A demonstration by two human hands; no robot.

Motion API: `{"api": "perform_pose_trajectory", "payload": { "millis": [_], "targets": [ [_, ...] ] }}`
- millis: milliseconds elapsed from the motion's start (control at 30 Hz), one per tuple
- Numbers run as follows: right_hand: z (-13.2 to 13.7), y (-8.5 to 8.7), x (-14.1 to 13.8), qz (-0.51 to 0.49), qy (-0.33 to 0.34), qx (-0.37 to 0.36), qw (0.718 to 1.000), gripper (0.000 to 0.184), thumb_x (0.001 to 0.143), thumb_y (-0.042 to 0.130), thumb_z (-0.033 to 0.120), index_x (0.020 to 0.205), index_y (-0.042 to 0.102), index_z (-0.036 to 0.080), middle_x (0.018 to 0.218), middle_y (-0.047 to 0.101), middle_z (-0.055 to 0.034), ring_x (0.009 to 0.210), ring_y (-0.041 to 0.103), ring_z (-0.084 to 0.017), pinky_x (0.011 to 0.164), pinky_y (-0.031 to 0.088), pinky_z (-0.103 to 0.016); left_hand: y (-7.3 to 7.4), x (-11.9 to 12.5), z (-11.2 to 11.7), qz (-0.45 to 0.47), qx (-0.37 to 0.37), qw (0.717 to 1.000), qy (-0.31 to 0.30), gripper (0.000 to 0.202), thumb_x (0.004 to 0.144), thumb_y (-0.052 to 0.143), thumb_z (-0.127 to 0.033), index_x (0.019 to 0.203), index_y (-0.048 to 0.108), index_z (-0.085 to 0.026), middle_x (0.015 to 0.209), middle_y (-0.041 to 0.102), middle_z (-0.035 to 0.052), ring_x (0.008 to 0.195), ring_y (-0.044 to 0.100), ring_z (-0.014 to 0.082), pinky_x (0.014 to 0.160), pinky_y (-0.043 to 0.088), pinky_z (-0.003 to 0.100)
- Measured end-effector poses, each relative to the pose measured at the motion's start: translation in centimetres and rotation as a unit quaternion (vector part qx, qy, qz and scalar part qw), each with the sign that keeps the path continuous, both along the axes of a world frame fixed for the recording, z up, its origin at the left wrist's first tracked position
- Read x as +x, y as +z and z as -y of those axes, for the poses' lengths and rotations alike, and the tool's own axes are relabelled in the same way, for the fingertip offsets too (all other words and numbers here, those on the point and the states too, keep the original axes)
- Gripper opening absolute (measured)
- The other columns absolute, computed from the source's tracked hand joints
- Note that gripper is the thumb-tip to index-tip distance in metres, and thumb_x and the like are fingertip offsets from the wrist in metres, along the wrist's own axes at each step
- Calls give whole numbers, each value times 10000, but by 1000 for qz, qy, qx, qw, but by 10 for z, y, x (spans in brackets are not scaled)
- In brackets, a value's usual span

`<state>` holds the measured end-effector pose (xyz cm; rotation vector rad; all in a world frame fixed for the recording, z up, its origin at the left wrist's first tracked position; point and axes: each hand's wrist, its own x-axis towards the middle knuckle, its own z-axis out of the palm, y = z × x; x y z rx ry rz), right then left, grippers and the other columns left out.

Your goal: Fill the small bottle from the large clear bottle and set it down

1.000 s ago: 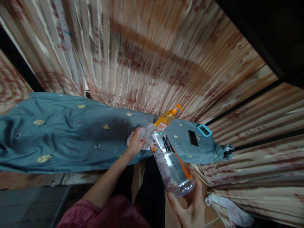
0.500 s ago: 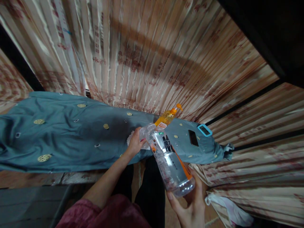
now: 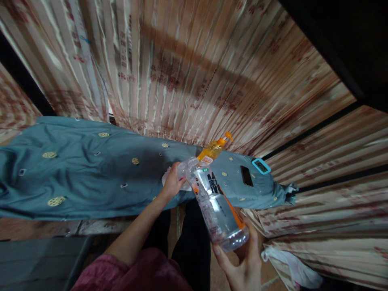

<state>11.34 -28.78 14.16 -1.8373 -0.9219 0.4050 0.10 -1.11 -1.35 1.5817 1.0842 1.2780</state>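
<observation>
A large clear plastic bottle with a silver, black and orange label is held tilted in front of me, its base towards my right side. My right hand grips that base, thumb on the near side and fingers behind it. At the bottle's upper end, my left hand is closed on clear plastic; I cannot tell whether this is the bottle's neck or a separate cup. Just beyond stands an orange pump bottle, its lower part hidden. White tissue lies behind my left hand.
Green-grey cloth with yellow pineapple prints covers the long surface before me. A dark phone and a blue-rimmed digital timer lie to the right. Patterned curtains hang behind. A white bag is low on the right.
</observation>
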Motion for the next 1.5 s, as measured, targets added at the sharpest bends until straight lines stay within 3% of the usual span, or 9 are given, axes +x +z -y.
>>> {"api": "perform_pose_trajectory", "payload": {
  "millis": [167, 300, 500, 767, 967, 1133, 1300, 1500],
  "targets": [
    [0, 0, 0, 14, -4, 2, 1000, 1109, 841, 896, 812, 1620, 456, 158, 1395, 794, -282, 1132, 869, -421, 963, 723, -533, -2, 0, -1, 1, -2, 1000, 0, 665, 782, 861, -144, 1388, 611, -258, 1341, 759, 99, 1269, 767, 351, 1187, 617, 556],
    [1, -3, 3, 19, 1, 0, 1000, 1083, 851, 891, 803, 1631, 465, 183, 1407, 790, -263, 1093, 870, -402, 862, 739, -481, -2, 1, -1, 5, -11, 1000, -2, 659, 782, 856, -131, 1379, 617, -275, 1317, 768, 87, 1267, 771, 355, 1200, 613, 586],
    [1, -5, 7, 27, -2, -2, 1000, 1192, 816, 918, 801, 1702, 438, 165, 1406, 788, -264, 1277, 799, -466, 900, 723, -513, 0, 1, 0, 6, -17, 1000, 1, 667, 780, 876, -110, 1371, 620, -285, 1301, 772, 83, 1274, 772, 354, 1203, 615, 582],
    [1, -3, 4, 14, -3, 3, 1000, 1139, 822, 926, 776, 1658, 462, 157, 1378, 805, -263, 1177, 844, -443, 921, 720, -519, 4, 0, 2, 15, -16, 1000, -5, 659, 778, 889, -120, 1361, 616, -265, 1284, 772, 85, 1266, 767, 355, 1203, 613, 562],
    [0, -1, 4, 29, -8, 2, 1000, 1144, 810, 923, 771, 1661, 472, 155, 1473, 757, -290, 1282, 799, -477, 985, 704, -566, 9, -2, 3, 20, -27, 999, -4, 661, 767, 911, -116, 1349, 630, -252, 1296, 768, 94, 1272, 765, 363, 1193, 615, 563],
    [0, -1, 5, 19, 1, 2, 1000, 1142, 822, 928, 783, 1653, 463, 153, 1400, 781, -282, 1307, 777, -479, 828, 722, -480, 5, -2, 2, 21, -21, 1000, -6, 648, 786, 901, -129, 1358, 632, -270, 1316, 770, 87, 1272, 760, 348, 1198, 607, 552],
    [0, -3, 5, 31, -1, 7, 999, 1162, 830, 916, 787, 1685, 452, 151, 1415, 782, -274, 1273, 794, -467, 871, 727, -502, 1, 0, 1, 32, -10, 999, -12, 650, 796, 899, -154, 1382, 637, -258, 1351, 760, 101, 1299, 745, 361, 1221, 590, 574],
    [-1, -5, 2, 38, -3, 19, 999, 1054, 877, 883, 753, 1661, 478, 176, 1388, 812, -252, 1157, 861, -425, 938, 731, -516, -3, -1, -1, 21, -14, 1000, -8, 659, 794, 879, -144, 1388, 622, -272, 1320, 760, 83, 1269, 755, 349, 1185, 611, 547]
  ]
}}
